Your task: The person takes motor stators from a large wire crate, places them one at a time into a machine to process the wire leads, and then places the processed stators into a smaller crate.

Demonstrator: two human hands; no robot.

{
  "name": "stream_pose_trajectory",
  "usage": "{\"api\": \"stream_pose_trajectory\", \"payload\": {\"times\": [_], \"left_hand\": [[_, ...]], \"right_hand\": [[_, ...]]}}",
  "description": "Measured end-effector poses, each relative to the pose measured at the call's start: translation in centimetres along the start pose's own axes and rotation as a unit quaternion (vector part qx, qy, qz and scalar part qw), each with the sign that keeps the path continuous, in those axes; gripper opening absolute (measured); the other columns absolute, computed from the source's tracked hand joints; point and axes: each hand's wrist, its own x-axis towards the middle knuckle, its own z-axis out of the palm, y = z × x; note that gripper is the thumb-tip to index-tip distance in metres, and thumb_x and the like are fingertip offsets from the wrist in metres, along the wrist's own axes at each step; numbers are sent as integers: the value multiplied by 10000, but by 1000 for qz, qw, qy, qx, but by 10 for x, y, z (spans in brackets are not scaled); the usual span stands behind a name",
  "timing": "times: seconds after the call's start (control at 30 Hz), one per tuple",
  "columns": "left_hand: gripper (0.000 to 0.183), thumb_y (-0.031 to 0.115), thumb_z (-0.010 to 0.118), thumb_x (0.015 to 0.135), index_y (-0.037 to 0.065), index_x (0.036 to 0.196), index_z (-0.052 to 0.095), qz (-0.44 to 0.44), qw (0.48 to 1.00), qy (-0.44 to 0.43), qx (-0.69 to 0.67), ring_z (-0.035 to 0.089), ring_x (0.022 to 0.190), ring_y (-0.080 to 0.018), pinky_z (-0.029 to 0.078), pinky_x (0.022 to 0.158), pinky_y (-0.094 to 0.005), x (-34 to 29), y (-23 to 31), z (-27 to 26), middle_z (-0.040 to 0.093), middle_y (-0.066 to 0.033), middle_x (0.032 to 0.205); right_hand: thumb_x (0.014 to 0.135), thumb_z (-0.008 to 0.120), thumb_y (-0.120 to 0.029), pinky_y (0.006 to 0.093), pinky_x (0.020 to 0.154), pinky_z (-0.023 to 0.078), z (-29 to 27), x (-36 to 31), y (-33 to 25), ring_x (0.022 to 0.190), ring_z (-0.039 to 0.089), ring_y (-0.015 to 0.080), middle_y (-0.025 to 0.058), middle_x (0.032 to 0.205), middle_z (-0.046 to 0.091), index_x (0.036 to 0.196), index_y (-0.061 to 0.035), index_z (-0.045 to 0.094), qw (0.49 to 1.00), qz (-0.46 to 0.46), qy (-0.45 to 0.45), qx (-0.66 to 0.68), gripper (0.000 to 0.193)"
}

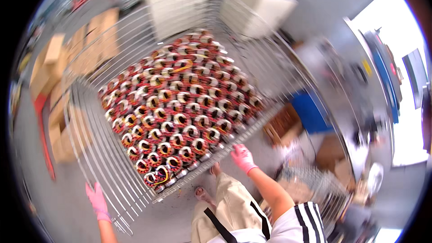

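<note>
A large wire mesh cage (pixel 130 200) stands in front of me, its grid floor and side panels bent by the lens. Inside it, many ring-shaped motor stators (pixel 180 120) with red windings and pale lacing are packed in rows. My left hand (pixel 97 201), in a pink glove, is at the cage's near left side, beside the wire panel, fingers apart. Close to the front rail, my right hand (pixel 243 159), also pink-gloved, reaches with fingers stretched toward the edge; contact with the rail is hard to tell. Neither hand visibly holds a stator.
Cardboard boxes (pixel 49 72) and a red handle bar (pixel 43 139) are at the left. White cabinets (pixel 177 6) stand behind the cage. To the right are a blue bin (pixel 312 111), a brown crate (pixel 282 123) and another wire basket (pixel 315 177).
</note>
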Motion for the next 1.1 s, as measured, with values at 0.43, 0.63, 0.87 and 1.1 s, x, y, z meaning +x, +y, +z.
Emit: {"api": "stream_pose_trajectory", "payload": {"times": [0.43,0.63,0.87,1.1], "left_hand": [[782,399,653,862,-38,1426,332,37,928,242,282,493,1234,-322,420,1032,-426,9,124,-65,442,-197,1420],[819,328,719,808,-64,1415,335,67,951,195,232,368,1355,-357,304,1124,-393,-68,120,-24,376,-262,1449],[790,386,644,860,-19,1443,298,8,981,118,154,323,1376,-353,278,1131,-395,-93,94,-48,336,-248,1467],[548,181,541,921,24,1419,375,8,996,-42,-74,414,1321,-313,323,1094,-379,-88,85,-28,449,-194,1400]], "right_hand": [[943,506,-267,417,940,446,62,-409,242,1071,573,341,166,1130,621,1137,-26,629,747,538,341,189,333],[874,591,-144,367,759,490,77,-343,201,837,620,287,132,870,647,978,-45,686,838,301,272,366,173],[843,668,-205,315,732,515,-74,-83,-73,787,640,223,87,894,641,1040,-70,679,941,-194,0,275,239],[861,643,-296,405,841,500,38,87,-357,982,614,334,144,1148,608,1156,-41,586,891,-433,-86,106,394]]}}
